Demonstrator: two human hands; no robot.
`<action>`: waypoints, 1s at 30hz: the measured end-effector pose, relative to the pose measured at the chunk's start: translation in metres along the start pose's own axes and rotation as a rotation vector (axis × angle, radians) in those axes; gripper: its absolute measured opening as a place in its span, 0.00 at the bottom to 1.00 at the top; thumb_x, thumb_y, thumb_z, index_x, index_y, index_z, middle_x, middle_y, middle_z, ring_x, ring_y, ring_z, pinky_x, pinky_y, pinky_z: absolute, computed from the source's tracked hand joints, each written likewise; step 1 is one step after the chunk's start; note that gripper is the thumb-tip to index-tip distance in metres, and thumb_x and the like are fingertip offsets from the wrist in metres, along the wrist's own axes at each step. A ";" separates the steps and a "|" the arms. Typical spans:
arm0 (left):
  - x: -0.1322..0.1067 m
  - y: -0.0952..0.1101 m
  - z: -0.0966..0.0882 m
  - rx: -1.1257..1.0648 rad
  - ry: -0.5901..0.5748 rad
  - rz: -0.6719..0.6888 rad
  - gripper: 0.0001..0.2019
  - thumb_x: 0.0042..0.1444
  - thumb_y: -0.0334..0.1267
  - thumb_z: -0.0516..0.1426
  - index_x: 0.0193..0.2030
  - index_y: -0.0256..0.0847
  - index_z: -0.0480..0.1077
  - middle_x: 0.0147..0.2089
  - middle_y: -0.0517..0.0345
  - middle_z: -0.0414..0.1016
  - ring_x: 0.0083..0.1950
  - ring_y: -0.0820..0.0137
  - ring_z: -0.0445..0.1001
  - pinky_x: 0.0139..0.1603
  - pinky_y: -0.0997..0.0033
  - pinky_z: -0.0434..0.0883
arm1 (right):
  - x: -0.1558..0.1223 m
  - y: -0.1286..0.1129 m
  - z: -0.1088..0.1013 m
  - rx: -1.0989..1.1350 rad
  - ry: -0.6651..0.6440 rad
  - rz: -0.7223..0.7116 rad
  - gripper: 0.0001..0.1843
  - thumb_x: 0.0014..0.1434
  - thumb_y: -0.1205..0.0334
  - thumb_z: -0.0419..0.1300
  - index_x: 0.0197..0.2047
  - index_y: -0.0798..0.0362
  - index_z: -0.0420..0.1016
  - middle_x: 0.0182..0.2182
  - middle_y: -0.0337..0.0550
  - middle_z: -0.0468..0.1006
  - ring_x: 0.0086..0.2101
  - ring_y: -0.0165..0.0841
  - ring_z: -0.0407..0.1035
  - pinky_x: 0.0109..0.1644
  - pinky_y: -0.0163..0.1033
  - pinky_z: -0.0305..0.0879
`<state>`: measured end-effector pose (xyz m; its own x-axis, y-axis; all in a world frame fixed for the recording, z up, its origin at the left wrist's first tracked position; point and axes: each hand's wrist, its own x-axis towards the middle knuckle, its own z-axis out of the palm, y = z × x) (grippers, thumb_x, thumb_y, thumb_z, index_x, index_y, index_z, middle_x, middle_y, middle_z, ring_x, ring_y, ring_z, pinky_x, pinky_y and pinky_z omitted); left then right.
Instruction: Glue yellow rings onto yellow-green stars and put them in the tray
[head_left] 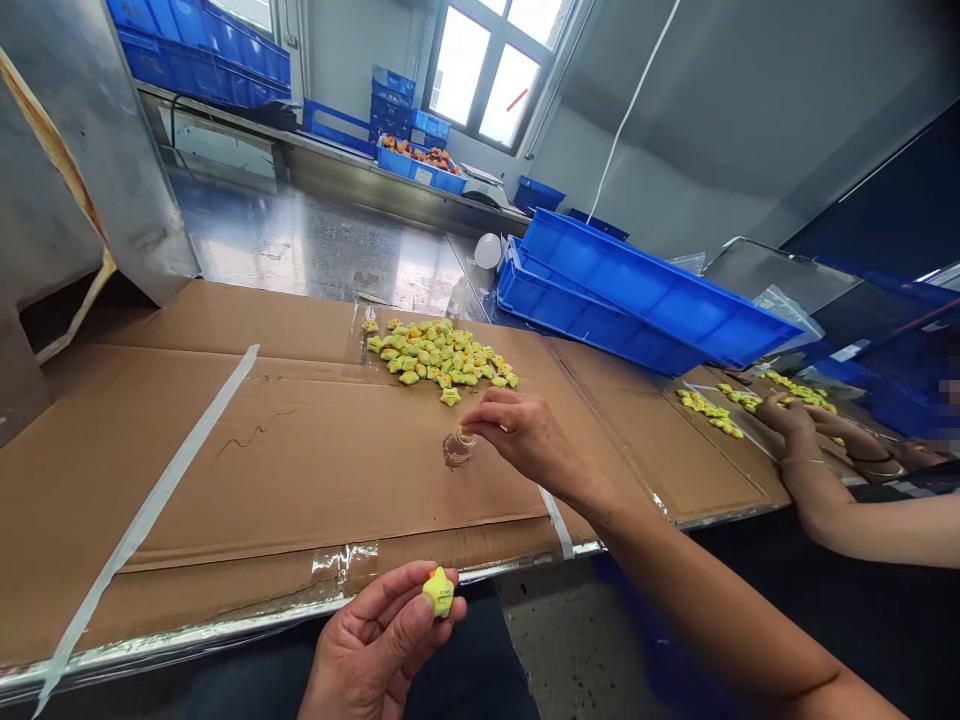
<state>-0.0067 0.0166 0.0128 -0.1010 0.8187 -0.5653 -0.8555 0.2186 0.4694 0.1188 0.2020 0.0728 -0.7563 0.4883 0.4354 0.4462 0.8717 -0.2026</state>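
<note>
Near the bottom of the view, my left hand pinches a small yellow star-shaped figure with an orange spot at its upper edge. Farther forward, my right hand has its thumb and fingers pressed together at the rim of a small clear cup, which stands on the cardboard with brownish marks around it. Whatever those fingertips grip is too small to make out. Just beyond that hand lies a single yellow figure, in front of a pile of similar yellow figures.
Cardboard with white tape strips covers the bench. Blue crates are stacked behind it on the right. A co-worker's hands are among more yellow figures at the far right. A metal housing stands on the left.
</note>
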 end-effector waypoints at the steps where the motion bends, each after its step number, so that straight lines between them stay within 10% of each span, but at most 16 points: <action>1: 0.000 0.000 0.000 -0.002 -0.001 0.001 0.16 0.25 0.33 0.74 0.26 0.36 0.80 0.28 0.50 0.84 0.27 0.66 0.81 0.28 0.81 0.77 | 0.001 0.000 0.000 0.000 0.004 0.004 0.08 0.56 0.77 0.65 0.31 0.56 0.78 0.27 0.37 0.73 0.27 0.28 0.67 0.32 0.31 0.60; 30: 0.001 0.000 -0.001 0.008 0.001 -0.006 0.17 0.24 0.34 0.74 0.26 0.35 0.80 0.29 0.50 0.84 0.28 0.66 0.81 0.28 0.81 0.77 | 0.000 -0.001 -0.010 0.261 -0.057 0.153 0.09 0.53 0.77 0.65 0.28 0.54 0.80 0.22 0.35 0.74 0.25 0.28 0.67 0.31 0.32 0.59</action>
<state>-0.0077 0.0170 0.0120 -0.0965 0.8168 -0.5687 -0.8520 0.2276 0.4715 0.1234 0.2009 0.0818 -0.7188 0.6099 0.3336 0.4247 0.7652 -0.4839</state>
